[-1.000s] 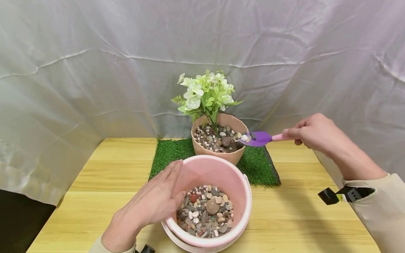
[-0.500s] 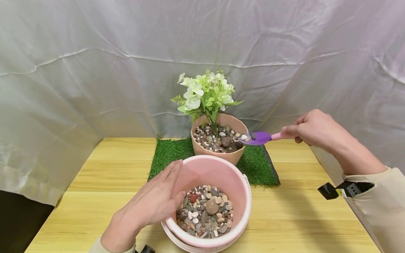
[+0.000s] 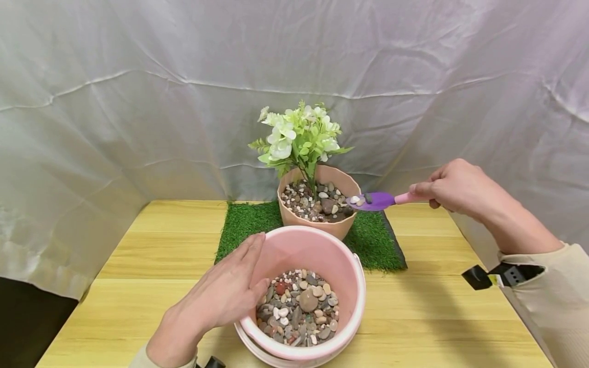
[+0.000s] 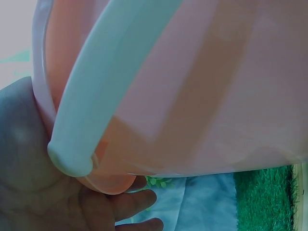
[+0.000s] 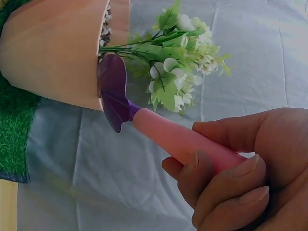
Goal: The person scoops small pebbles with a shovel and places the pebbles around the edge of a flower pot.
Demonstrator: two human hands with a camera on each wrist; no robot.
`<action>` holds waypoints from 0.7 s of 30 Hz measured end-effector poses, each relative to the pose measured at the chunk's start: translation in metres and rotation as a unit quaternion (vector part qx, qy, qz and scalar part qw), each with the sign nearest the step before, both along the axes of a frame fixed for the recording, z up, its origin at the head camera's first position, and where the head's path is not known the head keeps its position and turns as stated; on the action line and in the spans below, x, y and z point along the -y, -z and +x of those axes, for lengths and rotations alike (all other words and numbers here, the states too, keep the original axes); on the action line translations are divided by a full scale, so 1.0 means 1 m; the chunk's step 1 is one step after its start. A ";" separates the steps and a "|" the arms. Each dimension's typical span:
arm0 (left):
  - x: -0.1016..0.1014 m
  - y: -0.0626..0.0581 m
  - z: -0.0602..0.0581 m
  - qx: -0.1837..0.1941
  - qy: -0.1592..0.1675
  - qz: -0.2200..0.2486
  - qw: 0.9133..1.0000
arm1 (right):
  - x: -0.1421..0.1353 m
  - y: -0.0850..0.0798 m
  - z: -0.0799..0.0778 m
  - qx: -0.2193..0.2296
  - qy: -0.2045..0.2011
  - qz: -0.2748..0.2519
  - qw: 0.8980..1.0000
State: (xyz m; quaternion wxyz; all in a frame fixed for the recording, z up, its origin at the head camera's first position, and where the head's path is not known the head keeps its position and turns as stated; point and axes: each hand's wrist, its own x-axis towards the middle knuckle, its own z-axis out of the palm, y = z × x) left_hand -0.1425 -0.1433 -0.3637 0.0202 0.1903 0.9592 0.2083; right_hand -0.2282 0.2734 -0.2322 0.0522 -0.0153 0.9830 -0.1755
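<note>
My right hand (image 3: 453, 186) grips the pink handle of a purple garden trowel (image 3: 379, 201). A few pebbles (image 3: 356, 200), pale and dark, lie on its blade, whose tip reaches over the right rim of a peach flowerpot (image 3: 338, 230). In the right wrist view, fingers and thumb curl round the handle (image 5: 178, 137). White artificial flowers (image 3: 299, 133) stand among stones in the pot. My left hand (image 3: 221, 286) rests on the left rim of a pink bucket (image 3: 294, 240), fingers straight along it, thumb over the inside. Mixed pebbles (image 3: 299, 306) cover the bucket's bottom.
A green turf mat (image 3: 375, 245) lies under the pot on a wooden table (image 3: 161, 245). Grey cloth (image 3: 184, 128) hangs behind and at both sides. The bucket's white handle (image 4: 115, 82) crosses the left wrist view.
The trowel and right hand have shifted very slightly up and left. Fewer pebbles sit at the blade's tip, and a pale pebble shows beside the large brown stone in the pot.
</note>
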 end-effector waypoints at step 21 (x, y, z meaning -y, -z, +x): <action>0.002 0.001 0.000 0.001 -0.001 0.005 1.000 | 0.008 -0.013 -0.002 -0.004 0.009 0.013 1.000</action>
